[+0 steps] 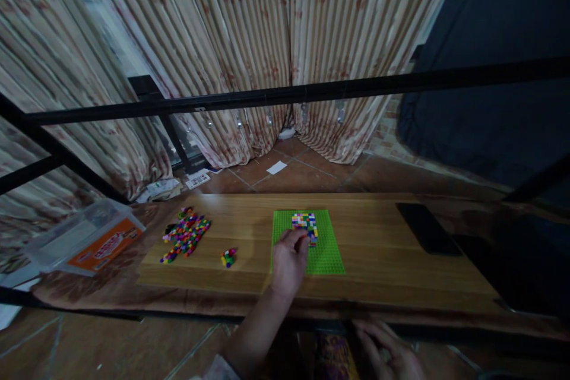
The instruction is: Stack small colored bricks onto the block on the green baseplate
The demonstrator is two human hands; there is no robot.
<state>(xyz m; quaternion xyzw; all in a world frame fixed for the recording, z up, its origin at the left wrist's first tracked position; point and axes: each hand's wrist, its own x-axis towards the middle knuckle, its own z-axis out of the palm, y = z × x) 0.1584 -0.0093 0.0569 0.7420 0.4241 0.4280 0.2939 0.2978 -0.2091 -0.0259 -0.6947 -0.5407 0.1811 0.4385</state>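
Note:
A green baseplate (328, 254) lies on the wooden table (378, 249). A patch of small multicoloured bricks (305, 222) is built on its far part. My left hand (288, 260) reaches over the plate's left side, fingers curled together with the tips at the lower edge of the brick patch; whether they hold a brick is hidden. My right hand (388, 349) rests low below the table's front edge, fingers spread flat and holding nothing. A pile of loose coloured bricks (184, 236) lies at the table's left, and a small cluster of bricks (228, 257) sits nearer the plate.
A dark phone (427, 228) lies on the table's right. A clear plastic box with an orange label (89, 237) stands off the table's left end. A black metal frame bar (285, 95) crosses the view. Curtains hang behind, above a tiled floor with scattered papers.

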